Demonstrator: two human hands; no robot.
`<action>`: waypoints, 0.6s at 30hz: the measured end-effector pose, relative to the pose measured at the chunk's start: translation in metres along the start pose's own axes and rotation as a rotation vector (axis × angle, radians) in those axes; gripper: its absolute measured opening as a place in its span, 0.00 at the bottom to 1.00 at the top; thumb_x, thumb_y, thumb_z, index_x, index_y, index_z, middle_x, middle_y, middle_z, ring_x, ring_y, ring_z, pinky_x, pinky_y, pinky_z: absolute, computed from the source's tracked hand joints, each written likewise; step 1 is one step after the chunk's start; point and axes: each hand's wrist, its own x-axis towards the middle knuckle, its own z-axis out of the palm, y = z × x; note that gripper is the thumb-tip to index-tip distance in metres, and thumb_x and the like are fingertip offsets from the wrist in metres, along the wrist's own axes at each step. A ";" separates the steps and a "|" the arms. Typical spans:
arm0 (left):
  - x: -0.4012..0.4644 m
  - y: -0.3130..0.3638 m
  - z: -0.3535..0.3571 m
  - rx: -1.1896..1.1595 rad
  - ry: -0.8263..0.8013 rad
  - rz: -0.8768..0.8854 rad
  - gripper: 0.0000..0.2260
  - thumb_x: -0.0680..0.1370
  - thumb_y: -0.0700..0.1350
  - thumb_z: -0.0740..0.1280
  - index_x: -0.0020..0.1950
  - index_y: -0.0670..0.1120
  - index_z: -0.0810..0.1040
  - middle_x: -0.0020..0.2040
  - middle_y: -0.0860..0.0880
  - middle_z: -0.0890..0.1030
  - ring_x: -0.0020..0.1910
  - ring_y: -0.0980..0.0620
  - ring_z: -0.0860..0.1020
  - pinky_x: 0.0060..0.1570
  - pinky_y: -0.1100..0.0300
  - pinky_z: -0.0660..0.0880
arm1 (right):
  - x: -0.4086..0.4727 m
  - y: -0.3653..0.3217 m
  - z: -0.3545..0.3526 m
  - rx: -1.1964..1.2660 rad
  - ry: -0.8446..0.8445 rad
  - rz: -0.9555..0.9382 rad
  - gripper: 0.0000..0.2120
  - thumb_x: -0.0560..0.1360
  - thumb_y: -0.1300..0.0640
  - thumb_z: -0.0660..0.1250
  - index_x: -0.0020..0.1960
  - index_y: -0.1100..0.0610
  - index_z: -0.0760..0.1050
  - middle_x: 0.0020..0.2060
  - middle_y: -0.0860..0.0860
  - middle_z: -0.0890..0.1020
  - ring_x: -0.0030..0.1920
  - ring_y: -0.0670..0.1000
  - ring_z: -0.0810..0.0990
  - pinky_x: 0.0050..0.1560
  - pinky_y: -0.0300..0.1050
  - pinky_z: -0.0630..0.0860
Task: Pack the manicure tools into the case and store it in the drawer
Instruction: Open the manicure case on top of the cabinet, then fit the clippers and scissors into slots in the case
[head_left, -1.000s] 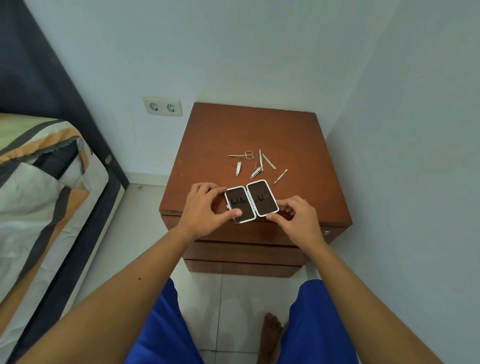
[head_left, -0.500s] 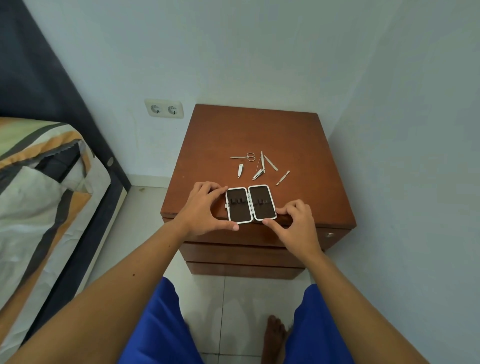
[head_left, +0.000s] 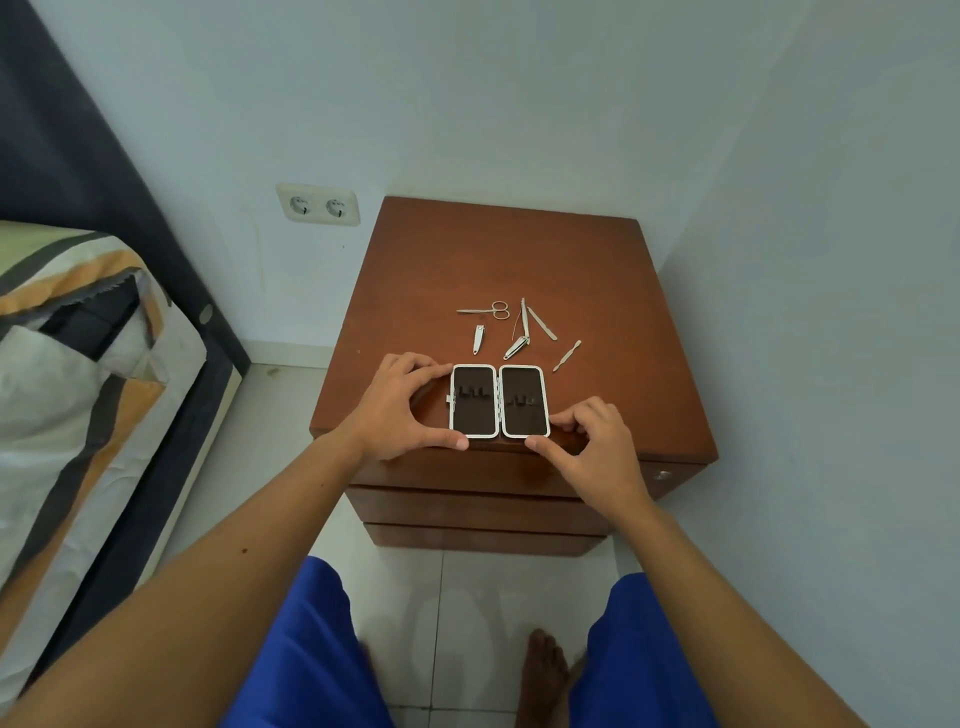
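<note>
A manicure case (head_left: 498, 401) lies open and flat near the front edge of a brown wooden nightstand (head_left: 613, 291); both dark halves with white rims are empty. My left hand (head_left: 402, 408) holds its left half by the top corner and bottom edge. My right hand (head_left: 589, 441) touches the right half's lower right corner. Behind the case lie small scissors (head_left: 485, 310), a small nail clipper (head_left: 478, 339), a larger clipper (head_left: 516, 347), a nail file (head_left: 541, 323), a thin pick (head_left: 523, 317) and a cuticle pusher (head_left: 567, 355).
The nightstand's closed drawers (head_left: 483, 501) are below the top, with a knob (head_left: 663, 474) at the right. A bed with a striped cover (head_left: 78, 374) is on the left. Walls close in behind and at the right, with a double socket (head_left: 318, 204). My legs and a bare foot are on the tiled floor.
The case has been turned from a slanted position to square with the nightstand's front edge and laid flat. Both hands stayed at its sides.
</note>
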 end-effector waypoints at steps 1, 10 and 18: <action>0.000 -0.002 0.000 0.001 0.006 0.007 0.50 0.61 0.75 0.76 0.78 0.56 0.69 0.71 0.56 0.69 0.71 0.56 0.61 0.72 0.50 0.68 | 0.003 0.002 -0.003 0.002 -0.014 -0.006 0.15 0.71 0.42 0.80 0.50 0.50 0.83 0.45 0.42 0.77 0.49 0.45 0.74 0.46 0.30 0.68; 0.002 -0.006 0.002 0.028 0.056 0.034 0.50 0.59 0.80 0.73 0.76 0.58 0.71 0.70 0.59 0.71 0.69 0.57 0.64 0.69 0.53 0.69 | 0.069 0.001 -0.019 0.115 0.009 0.005 0.04 0.75 0.51 0.79 0.48 0.50 0.86 0.40 0.45 0.84 0.38 0.45 0.79 0.43 0.41 0.77; 0.004 -0.005 0.000 0.012 0.066 0.009 0.49 0.59 0.80 0.72 0.75 0.59 0.71 0.69 0.62 0.70 0.68 0.59 0.65 0.68 0.52 0.71 | 0.148 -0.009 -0.009 -0.058 -0.218 -0.096 0.12 0.80 0.51 0.73 0.63 0.46 0.84 0.45 0.44 0.80 0.43 0.43 0.77 0.50 0.43 0.74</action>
